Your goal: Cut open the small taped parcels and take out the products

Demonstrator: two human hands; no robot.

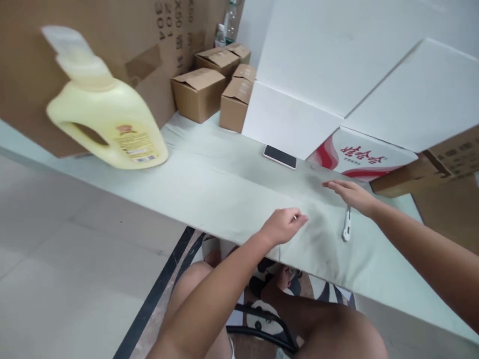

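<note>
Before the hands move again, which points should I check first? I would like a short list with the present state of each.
1. The right hand lies flat on the table, holding nothing: ok.
2. The left hand is at the table's near edge, fingers curled; anything pinched in it: cannot tell.
3. The white tool lies beside the right wrist, within reach: ok.
4. Its working end safe to grasp: cannot tell.
5. The phone lies flat, apart from both hands: ok.
6. The yellow bottle stands far left, away from both arms: ok.
</note>
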